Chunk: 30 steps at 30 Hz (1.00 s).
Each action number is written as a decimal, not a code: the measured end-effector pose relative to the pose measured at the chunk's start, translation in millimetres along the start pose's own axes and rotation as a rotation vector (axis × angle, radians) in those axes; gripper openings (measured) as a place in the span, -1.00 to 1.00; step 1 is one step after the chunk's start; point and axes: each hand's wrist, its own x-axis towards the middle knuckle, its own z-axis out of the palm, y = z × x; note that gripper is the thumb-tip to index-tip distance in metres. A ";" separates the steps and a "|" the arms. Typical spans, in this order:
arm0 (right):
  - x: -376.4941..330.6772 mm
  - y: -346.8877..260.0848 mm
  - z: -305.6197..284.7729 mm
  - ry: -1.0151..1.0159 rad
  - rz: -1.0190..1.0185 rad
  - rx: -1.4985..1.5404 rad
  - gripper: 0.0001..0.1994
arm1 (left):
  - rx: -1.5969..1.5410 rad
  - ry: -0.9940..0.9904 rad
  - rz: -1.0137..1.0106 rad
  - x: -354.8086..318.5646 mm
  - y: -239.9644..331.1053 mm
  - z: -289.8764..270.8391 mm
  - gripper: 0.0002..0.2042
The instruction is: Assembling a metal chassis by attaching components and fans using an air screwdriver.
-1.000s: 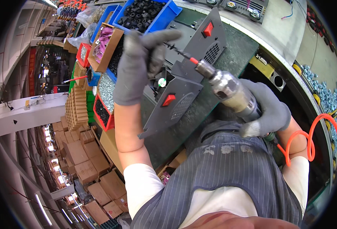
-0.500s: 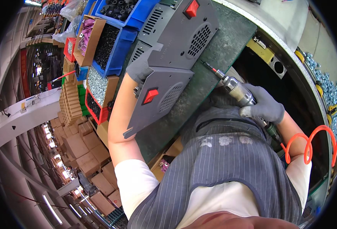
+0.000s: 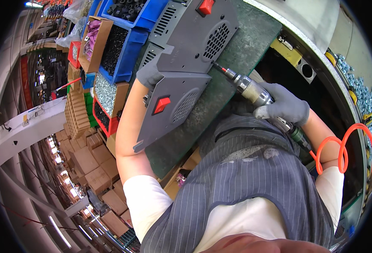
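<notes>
My left hand [image 3: 149, 76], in a grey glove, is closed at the edge of a grey metal panel [image 3: 169, 116] with a red switch and a round vent. The panel hides its fingertips. My left forearm passes behind this tilted panel. Touching or very near its upper edge is a second grey panel [image 3: 190, 46], part of a slotted metal housing, with a like switch and vent. My gloved right hand [image 3: 285, 105] grips a pneumatic screwdriver [image 3: 257, 93]. Its bit points up and left, its tip close to the second panel's lower right corner; I cannot tell whether they touch.
A green work mat [image 3: 253, 46] lies under the panels. To the left stand blue bins [image 3: 129, 55] of black parts, a carton of silver screws [image 3: 106, 95] and a red bin [image 3: 110, 125]. An orange coiled hose [image 3: 342, 152] trails from the screwdriver. Cardboard boxes [image 3: 95, 168] are stacked farther left.
My right hand has brought the screwdriver a little left and up, its bit nearer the second panel. Both panels and my left hand appear shifted slightly left in the view.
</notes>
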 end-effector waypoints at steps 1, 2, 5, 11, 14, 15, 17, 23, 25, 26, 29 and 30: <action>-1.1 -0.5 0.3 0.007 0.010 -0.016 -0.52 | -0.055 0.070 0.015 0.6 3.0 0.6 -0.63; -3.4 -0.9 0.7 0.024 -0.012 -0.024 -0.48 | -0.153 0.144 0.004 -0.2 6.7 0.5 -0.63; -17.6 -4.5 -0.7 0.040 -0.025 -0.085 -0.41 | -1.084 0.234 -0.335 1.8 18.8 -6.6 -0.63; -47.1 -25.8 -1.2 0.116 -0.061 -0.002 -0.17 | -1.262 0.257 -0.375 -1.2 48.0 -15.6 -0.66; -49.5 -46.6 0.3 0.114 -0.081 0.030 -0.13 | -1.244 0.198 -0.330 2.5 67.0 -15.0 -0.66; -47.5 -53.7 1.6 0.119 -0.117 0.029 -0.14 | -1.215 0.217 -0.302 4.4 73.9 -16.9 -0.66; -44.5 -68.2 4.4 0.115 -0.164 0.047 -0.15 | -1.125 0.292 -0.307 5.7 88.4 -20.9 -0.65; -24.6 -96.7 12.0 0.074 -0.321 -0.098 -0.25 | -0.845 0.326 -0.223 -3.2 129.9 -31.4 -0.56; -20.1 -100.7 16.7 0.083 -0.318 -0.061 -0.27 | -0.763 0.359 -0.171 -6.0 140.0 -31.9 -0.55; -19.2 -102.1 18.9 0.086 -0.302 -0.022 -0.29 | -0.768 0.329 -0.145 -7.5 144.1 -31.9 -0.55; -14.6 -105.3 22.3 0.078 -0.293 -0.015 -0.32 | -0.617 0.358 -0.136 -9.4 151.8 -29.7 -0.52; -14.2 -105.5 23.2 0.083 -0.285 0.006 -0.33 | -0.626 0.343 -0.133 -9.6 152.9 -29.7 -0.52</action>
